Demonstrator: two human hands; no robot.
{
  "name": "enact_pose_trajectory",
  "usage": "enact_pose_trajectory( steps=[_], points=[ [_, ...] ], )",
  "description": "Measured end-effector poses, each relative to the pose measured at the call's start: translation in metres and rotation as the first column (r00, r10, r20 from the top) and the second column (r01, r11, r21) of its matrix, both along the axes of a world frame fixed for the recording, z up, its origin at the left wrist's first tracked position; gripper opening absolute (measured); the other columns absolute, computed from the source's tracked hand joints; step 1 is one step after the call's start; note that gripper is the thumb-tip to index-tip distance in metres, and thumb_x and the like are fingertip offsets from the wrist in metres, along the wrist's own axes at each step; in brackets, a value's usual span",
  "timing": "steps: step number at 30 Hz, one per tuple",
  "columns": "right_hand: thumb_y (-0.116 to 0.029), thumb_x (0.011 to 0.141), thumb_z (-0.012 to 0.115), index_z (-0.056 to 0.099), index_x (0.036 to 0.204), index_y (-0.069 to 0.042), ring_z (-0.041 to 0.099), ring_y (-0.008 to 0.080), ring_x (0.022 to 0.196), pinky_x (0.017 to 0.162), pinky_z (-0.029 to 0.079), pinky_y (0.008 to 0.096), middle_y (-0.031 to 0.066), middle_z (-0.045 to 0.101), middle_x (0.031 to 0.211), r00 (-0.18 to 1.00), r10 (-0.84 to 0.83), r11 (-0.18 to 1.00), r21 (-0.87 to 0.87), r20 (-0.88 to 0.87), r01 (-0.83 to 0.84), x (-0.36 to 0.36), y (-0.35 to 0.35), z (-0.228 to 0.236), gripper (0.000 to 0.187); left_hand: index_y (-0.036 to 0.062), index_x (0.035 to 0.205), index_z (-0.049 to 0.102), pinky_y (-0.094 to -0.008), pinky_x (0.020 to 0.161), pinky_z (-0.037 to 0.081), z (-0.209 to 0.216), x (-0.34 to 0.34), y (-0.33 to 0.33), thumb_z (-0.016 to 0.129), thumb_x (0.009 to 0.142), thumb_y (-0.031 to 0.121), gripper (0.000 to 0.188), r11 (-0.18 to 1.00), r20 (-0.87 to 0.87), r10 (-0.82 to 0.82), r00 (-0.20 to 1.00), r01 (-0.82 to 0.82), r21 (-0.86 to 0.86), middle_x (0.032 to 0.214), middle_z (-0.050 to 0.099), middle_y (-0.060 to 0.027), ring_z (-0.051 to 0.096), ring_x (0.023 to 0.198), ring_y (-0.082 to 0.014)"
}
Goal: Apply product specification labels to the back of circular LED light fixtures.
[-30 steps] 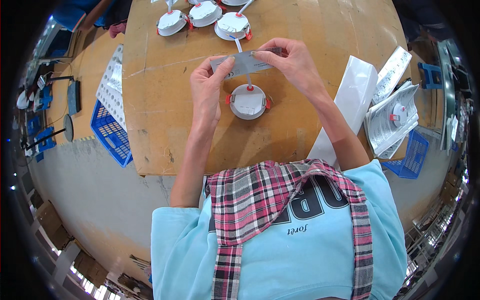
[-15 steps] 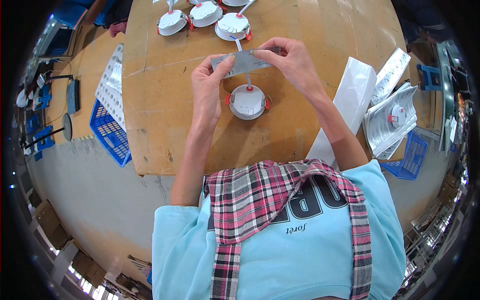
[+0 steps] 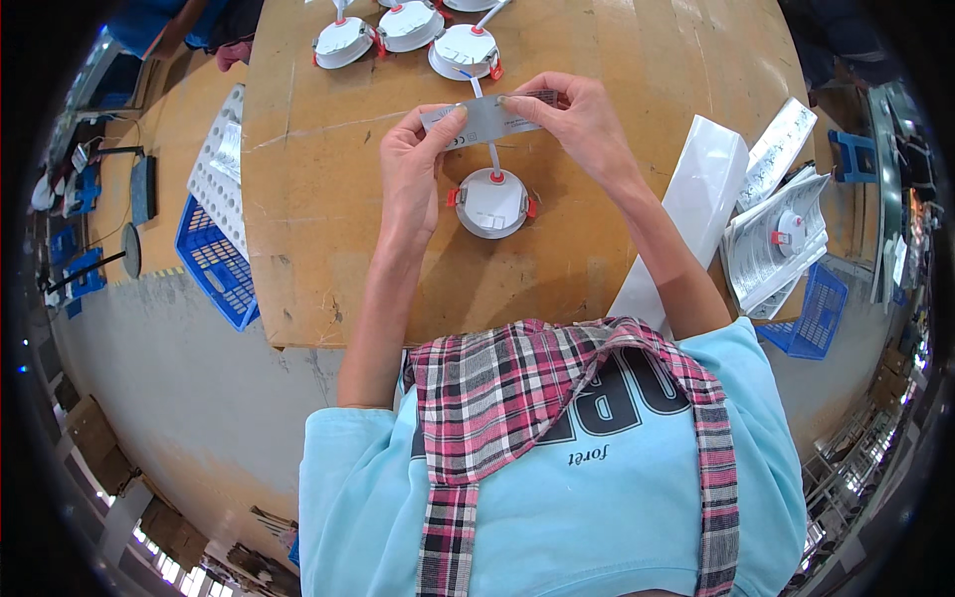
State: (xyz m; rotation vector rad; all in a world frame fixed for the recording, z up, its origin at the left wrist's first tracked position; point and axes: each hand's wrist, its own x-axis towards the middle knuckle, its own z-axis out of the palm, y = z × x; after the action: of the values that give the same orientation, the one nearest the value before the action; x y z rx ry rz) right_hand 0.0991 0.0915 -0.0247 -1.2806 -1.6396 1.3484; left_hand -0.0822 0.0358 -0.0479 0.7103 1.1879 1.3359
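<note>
A silver-grey printed label [image 3: 487,118] is stretched between my two hands, over the white cable of a round white downlight [image 3: 490,207]. My left hand [image 3: 418,154] pinches the label's left end between thumb and fingers. At the other end, my right hand [image 3: 575,117] grips it the same way, thumb on top. The downlight lies on the table just below, with a red clip on each side and a red grommet where the cable [image 3: 494,156] enters. Part of the cable is hidden behind the label; its tip shows above.
More white downlights [image 3: 464,52] with red clips stand at the table's far side. At the right lie a glossy white sheet [image 3: 691,189] and a stack of printed sheets [image 3: 761,249] with a small white part on it. A blue crate [image 3: 214,261] stands beyond the left edge.
Both hands keep their pinch on the label with hardly any movement. The downlight has stayed in place.
</note>
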Motion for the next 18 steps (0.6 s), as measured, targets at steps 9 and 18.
enact_pose_trajectory(
  steps=[9,18],
  points=[
    [-0.027,0.08,0.071,0.063,0.108,0.0,0.058,0.0127,0.072,0.065,0.046,0.0268,0.0056,0.065,0.079,0.997,0.071,0.997,0.006,-0.033,-0.07,0.009,0.002,-0.007,0.039,0.0013,0.096,0.064,-0.0253,0.077,0.043,0.0,-0.001,0.003,0.067,0.086,0.014,0.016,0.998,0.151,-0.066,0.986,0.063,0.02,0.088,0.066,-0.0035,0.058,0.081,-0.0081],
    [-0.035,0.077,0.075,0.065,0.09,0.002,0.06,0.0199,0.082,0.073,0.048,0.0306,0.01,0.063,0.088,0.966,0.184,0.918,0.32,0.183,-0.235,0.007,0.014,0.005,0.04,0.001,0.102,0.062,-0.0265,0.079,0.047,-0.002,0.0,0.014,0.061,0.09,0.015,0.019,0.963,0.129,-0.27,0.954,0.269,0.026,0.094,0.066,-0.0035,0.06,0.085,-0.0084]
  ],
)
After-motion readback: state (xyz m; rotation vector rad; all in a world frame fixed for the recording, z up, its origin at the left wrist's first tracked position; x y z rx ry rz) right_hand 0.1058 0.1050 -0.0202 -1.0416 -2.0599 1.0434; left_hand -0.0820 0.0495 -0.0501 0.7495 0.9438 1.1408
